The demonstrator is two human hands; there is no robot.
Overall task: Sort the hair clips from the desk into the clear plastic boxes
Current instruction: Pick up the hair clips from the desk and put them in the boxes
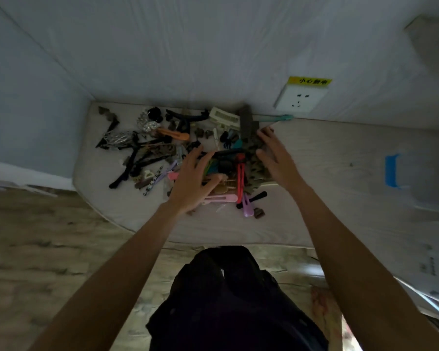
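A heap of many hair clips in black, pink, red, orange, teal and silver lies on the pale desk. My left hand rests on the heap's left side, fingers spread, thumb over a tan clip. My right hand rests on the heap's right side, fingers apart over brown patterned clips. A red clip lies between the hands. Whether either hand grips a clip is hidden. A clear plastic box with a blue latch stands at the desk's right.
A wall socket with a yellow warning label is on the wall behind the desk. An orange clip and silver clips are scattered to the left. Wooden floor lies below the desk's rounded left edge.
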